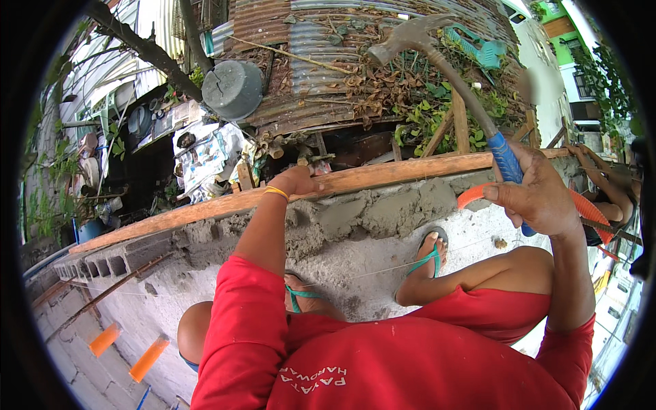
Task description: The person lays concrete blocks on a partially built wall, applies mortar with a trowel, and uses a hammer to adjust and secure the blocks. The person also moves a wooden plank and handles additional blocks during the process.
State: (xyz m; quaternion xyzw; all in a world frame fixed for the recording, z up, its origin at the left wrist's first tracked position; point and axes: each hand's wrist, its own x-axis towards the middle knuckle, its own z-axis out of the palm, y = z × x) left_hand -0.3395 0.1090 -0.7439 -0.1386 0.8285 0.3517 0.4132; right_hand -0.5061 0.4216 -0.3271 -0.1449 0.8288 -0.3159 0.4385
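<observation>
My right hand [540, 191] is closed round the blue grip of a claw hammer [471, 92]. The hammer's head points up and to the left, above the board. A curved orange ribbed piece [473, 196], like flexible conduit, passes under the same hand's thumb and shows again beyond the wrist. On the left, my left hand [295, 181] grips the upper edge of a long wooden board [389, 174], fingers bent over it. The board runs along wet grey mortar [369, 208] on top of a block wall. Part of the left fingers is hidden.
My sandalled feet stand on the pale ledge [355, 266] with a thin string across it. Beyond the board lie a rusty corrugated roof [321, 61], a grey tub [232, 90] and dry leaves. Another person's arm [601, 181] is at the far right. Orange pipes [149, 359] stick out lower left.
</observation>
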